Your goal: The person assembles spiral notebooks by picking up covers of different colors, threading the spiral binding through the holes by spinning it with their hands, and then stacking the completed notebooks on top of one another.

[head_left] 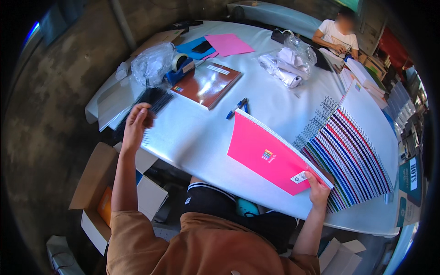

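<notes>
A pink notebook [263,156] with punched holes along its upper edge is tilted above the table's near edge. My right hand [318,187] is closed on its lower right corner, thumb on the cover. To the left, my left hand [141,117] is closed in a pinch on a thin black spiral coil [145,136], which shows blurred below the fingers. Behind that hand lies a heap of black spiral coils [158,98]. A large fanned stack of spiral-bound notebooks [350,158] with coloured edges rests right of the pink one, loose coils at its far end.
Blue-handled pliers [246,106] lie mid-table beside a stack with a glossy brown cover [208,82]. Behind are a blue tape dispenser [179,71], plastic bags [153,62] and pink sheets [228,44]. An opened carton [94,178] stands lower left. Another person [338,34] sits far right.
</notes>
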`<act>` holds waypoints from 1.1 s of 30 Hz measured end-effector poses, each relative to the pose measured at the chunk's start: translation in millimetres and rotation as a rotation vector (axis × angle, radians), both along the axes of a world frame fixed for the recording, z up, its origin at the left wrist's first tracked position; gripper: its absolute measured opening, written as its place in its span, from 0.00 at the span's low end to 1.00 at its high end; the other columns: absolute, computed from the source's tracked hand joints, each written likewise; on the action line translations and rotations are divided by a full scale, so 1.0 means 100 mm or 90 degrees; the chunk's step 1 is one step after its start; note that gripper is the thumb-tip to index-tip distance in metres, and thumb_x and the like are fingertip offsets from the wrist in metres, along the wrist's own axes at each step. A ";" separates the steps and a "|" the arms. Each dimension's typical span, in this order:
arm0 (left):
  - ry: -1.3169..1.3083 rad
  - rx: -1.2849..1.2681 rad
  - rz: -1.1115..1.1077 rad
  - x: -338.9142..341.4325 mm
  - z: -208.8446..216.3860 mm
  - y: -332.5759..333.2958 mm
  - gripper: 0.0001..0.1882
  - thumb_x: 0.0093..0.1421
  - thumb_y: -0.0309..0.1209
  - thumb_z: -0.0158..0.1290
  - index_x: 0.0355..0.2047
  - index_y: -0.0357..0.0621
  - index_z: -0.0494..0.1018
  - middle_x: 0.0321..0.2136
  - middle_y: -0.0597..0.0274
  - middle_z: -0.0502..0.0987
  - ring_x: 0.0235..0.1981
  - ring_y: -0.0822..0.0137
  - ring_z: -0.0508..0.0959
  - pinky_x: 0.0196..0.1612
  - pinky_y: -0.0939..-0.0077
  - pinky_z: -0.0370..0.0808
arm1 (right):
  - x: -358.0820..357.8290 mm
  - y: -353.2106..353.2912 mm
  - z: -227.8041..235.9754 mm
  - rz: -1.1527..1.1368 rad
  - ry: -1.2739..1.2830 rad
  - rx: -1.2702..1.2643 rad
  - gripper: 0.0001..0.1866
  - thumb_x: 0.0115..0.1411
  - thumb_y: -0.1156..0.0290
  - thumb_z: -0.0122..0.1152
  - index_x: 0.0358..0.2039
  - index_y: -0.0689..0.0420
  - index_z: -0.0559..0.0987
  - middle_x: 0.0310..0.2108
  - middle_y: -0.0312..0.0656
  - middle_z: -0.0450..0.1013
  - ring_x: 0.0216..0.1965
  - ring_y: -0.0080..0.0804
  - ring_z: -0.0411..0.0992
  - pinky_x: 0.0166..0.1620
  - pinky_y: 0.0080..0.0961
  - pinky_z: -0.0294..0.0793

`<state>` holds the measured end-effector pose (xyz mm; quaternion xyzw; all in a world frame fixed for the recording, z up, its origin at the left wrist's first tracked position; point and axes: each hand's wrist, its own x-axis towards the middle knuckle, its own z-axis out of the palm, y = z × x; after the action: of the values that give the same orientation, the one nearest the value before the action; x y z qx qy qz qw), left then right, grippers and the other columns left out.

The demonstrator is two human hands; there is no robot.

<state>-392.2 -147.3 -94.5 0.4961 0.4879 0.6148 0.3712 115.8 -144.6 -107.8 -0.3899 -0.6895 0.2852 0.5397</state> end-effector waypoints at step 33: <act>0.240 -0.098 -0.199 1.62 0.56 0.40 0.20 0.63 0.45 0.42 0.29 0.39 0.67 0.13 0.70 0.62 0.13 0.80 0.59 0.17 0.86 0.56 | -0.01 -0.01 0.09 0.089 -0.008 -0.009 0.11 0.51 0.78 0.59 0.37 0.67 0.77 0.36 0.52 0.75 0.38 0.35 0.75 0.44 0.26 0.72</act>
<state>-230.6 -107.8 -38.9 0.6415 0.5116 0.4076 0.4008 114.6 -145.8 -98.9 -0.3463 -0.7165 0.3242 0.5114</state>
